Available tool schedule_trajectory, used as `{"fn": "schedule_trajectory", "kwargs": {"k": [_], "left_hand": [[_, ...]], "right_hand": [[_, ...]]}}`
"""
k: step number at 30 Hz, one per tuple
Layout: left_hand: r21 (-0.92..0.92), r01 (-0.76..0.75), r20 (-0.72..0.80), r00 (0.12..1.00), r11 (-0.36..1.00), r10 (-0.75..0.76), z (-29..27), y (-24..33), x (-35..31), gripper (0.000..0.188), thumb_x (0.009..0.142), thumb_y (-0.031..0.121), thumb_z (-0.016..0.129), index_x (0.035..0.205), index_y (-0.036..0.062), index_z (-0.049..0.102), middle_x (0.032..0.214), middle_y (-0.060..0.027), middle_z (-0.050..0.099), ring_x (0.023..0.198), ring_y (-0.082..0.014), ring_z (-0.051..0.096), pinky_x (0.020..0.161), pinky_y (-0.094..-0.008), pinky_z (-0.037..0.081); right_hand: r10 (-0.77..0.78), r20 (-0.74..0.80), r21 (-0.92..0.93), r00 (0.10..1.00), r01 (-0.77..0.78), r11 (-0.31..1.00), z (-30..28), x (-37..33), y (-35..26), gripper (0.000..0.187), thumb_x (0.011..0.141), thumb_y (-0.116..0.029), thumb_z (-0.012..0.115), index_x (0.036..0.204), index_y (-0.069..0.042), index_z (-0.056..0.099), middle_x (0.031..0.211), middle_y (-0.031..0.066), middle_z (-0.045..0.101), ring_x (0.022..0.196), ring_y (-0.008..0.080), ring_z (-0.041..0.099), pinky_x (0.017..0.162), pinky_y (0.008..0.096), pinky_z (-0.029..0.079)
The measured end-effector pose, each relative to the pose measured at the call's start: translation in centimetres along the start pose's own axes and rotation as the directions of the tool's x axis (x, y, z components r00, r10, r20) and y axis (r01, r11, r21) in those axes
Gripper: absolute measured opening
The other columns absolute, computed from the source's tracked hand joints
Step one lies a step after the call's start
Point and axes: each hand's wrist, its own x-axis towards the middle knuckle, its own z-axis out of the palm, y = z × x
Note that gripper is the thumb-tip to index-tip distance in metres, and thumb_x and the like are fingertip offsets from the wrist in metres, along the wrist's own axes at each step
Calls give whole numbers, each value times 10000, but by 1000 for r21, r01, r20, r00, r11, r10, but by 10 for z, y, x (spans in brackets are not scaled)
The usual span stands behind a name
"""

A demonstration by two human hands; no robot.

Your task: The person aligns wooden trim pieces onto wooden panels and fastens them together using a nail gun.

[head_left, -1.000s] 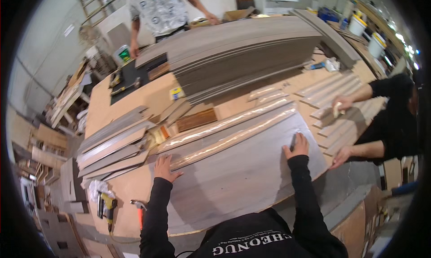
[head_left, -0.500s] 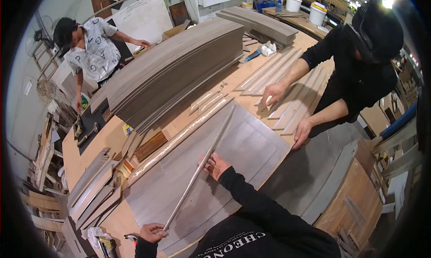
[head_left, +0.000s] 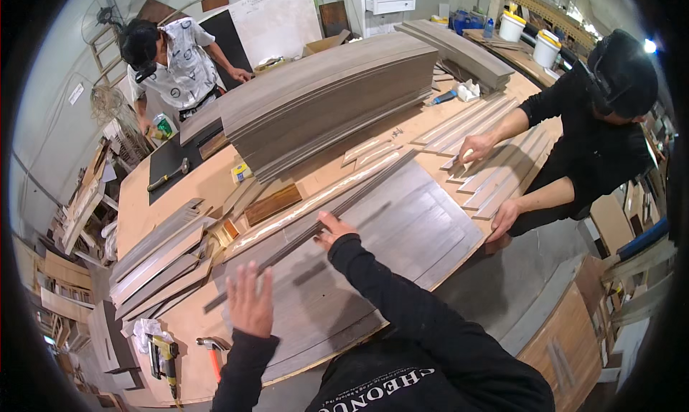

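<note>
The dark strip (head_left: 366,190) slants through the right grip (head_left: 334,231), pinched there above the grey board (head_left: 430,222), its near end jutting beyond the left grip (head_left: 250,301), whose fingers have just spread apart, seemingly leaving the right to steady it alone.

Dark brown strip (head_left: 293,245), streaked grey panel (head_left: 405,229)

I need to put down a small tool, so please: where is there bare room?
Two patches look bare: the table between the black mat and the left pile of strips, and the large grey panel from the right hand toward the co-worker. It is crowded at that pile and beside the co-worker, where pale strips lie.
</note>
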Motion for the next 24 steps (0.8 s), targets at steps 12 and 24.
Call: {"fn": "schedule_trajectory", "kwargs": {"k": [12, 24], "left_hand": [[-319, -62, -117, 993, 946, 26, 8, -22, 44, 506, 600, 19, 597, 1103, 18, 535, 1048, -164, 564, 924, -324, 542, 776, -385, 440], [-727, 267, 366, 930, 633, 27, 59, 59, -55, 565, 460, 96, 697, 1007, 19, 579, 867, -164, 482, 819, -309, 506, 724, -364, 435]], "right_hand": [[-60, 500, -3, 864, 70, 998, -49, -49, -15, 402, 787, -324, 622, 1075, -73, 499, 1008, 44, 537, 965, 198, 522, 773, 342, 473], [-892, 215, -973, 398, 163, -162, -269, -97, -140, 206, 726, 8, 509, 887, -60, 618, 847, 133, 604, 836, 286, 572, 751, 350, 453]]}}
